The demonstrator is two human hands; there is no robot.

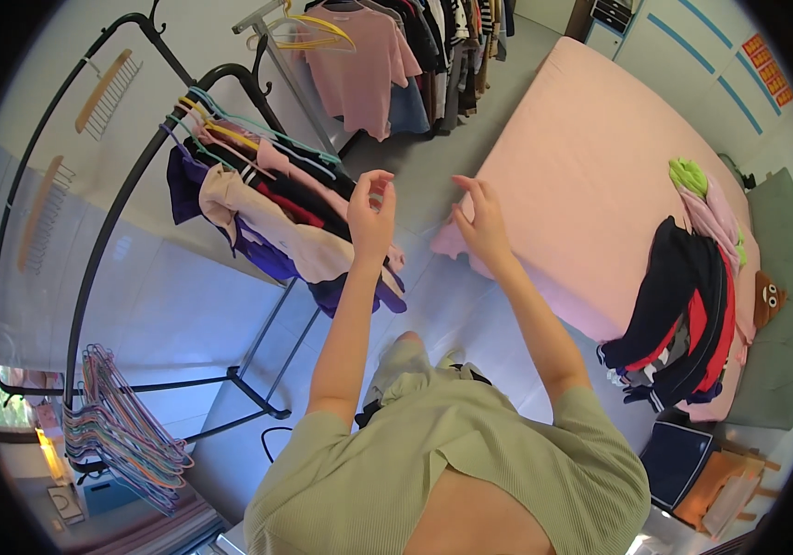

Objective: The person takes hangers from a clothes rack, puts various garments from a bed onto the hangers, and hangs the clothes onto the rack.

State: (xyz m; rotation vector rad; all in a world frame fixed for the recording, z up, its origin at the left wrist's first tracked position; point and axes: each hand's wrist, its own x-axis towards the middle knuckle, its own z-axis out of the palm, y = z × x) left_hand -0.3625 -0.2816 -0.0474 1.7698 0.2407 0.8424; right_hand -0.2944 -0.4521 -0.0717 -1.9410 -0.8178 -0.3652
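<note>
Both my hands are raised in front of me over the floor, apart from each other, with nothing visible in them. My left hand [372, 215] has curved fingers with a gap to the thumb. It is nearest to the clothes on the black rack [128, 176], among them a cream garment [299, 248] and a purple one [262, 252]. My right hand [481, 218] is held with thumb and fingers spread, in front of the corner of the bed with a pink sheet [572, 176].
Many empty hangers [123, 425] hang at the rack's near end. Behind stands another rack with a pink T-shirt [350, 65] and yellow hangers [322, 32]. On the bed's right lie a dark and red jacket [683, 305] and a pink and green garment [706, 199]. A navy folding chair [678, 462] stands beyond.
</note>
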